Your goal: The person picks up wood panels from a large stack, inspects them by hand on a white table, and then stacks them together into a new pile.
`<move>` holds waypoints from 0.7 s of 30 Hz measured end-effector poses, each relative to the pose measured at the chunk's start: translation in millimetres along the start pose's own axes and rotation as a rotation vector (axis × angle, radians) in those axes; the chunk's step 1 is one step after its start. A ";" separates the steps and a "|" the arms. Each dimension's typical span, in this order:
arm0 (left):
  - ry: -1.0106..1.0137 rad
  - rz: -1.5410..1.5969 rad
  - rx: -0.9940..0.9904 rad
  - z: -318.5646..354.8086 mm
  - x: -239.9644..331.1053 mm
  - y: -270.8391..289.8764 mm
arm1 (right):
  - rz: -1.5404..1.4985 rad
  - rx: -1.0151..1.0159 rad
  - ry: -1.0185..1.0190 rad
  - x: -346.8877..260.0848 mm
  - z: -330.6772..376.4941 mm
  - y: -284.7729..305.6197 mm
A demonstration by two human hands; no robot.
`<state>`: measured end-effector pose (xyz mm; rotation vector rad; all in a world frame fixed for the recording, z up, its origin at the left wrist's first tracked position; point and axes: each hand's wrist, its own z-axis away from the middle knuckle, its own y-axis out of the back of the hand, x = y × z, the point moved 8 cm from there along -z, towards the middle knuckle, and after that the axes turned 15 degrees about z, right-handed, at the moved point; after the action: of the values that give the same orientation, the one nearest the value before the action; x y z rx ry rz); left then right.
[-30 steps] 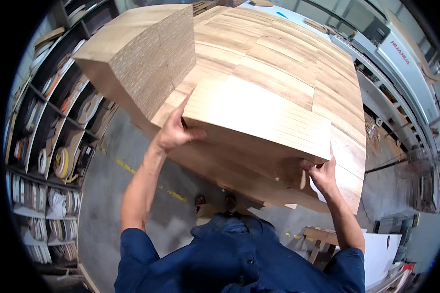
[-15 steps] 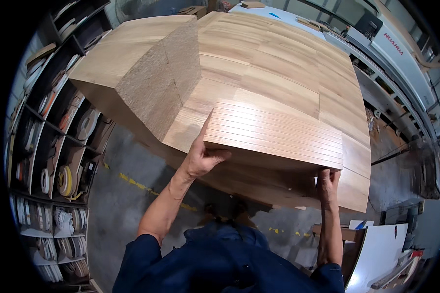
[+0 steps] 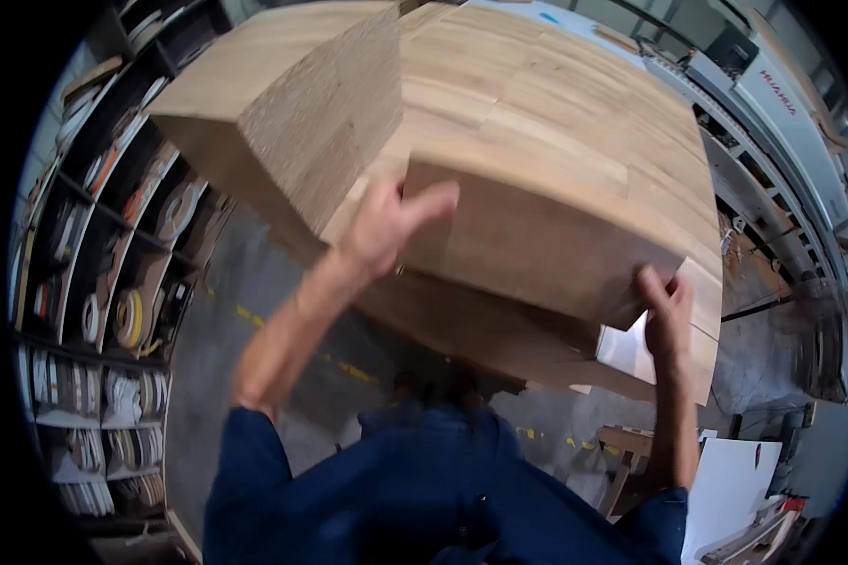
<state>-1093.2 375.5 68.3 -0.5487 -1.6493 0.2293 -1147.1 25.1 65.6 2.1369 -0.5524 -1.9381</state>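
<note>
A stack of wooden boards (image 3: 528, 240), blurred by motion, stands tilted between my hands with the broad face of its nearest board toward me. My left hand (image 3: 382, 226) grips its left end, the thumb laid over the near face and the fingers hidden behind. At the right end, my right hand (image 3: 667, 311) is closed on the lower corner, with its thumb side showing on the near face. Under the boards lies a broad pile of wood-grain panels (image 3: 556, 122). A white patch (image 3: 624, 348), perhaps paper, shows below the stack near my right hand.
A tall block of stacked wood (image 3: 330, 122) rises at the pile's left. Dark shelving (image 3: 94, 254) with rolls of edging strip lines the far left. A long white machine (image 3: 773, 104) stands at the right, and a white board (image 3: 735, 499) leans at lower right.
The stack of boards has been tipped up and away, so its broad near face shows instead of its lined top. Both hands have risen with it, and the view has shifted slightly.
</note>
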 end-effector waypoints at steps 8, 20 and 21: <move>0.564 -0.430 0.074 -47.8 43.6 17.4 | -0.185 -0.381 -0.467 -13.6 -4.3 -54.6; 0.652 -0.409 0.153 -30.6 23.3 53.8 | -0.163 -0.464 -0.558 -22.9 -6.4 -83.9; 0.625 -0.451 0.155 -27.9 27.0 48.8 | -0.128 -0.454 -0.560 -24.2 -6.8 -82.9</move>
<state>-1057.1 426.0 74.4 -0.0962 -1.0913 -0.1395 -1130.7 109.6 55.9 1.3832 -0.0328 -2.4496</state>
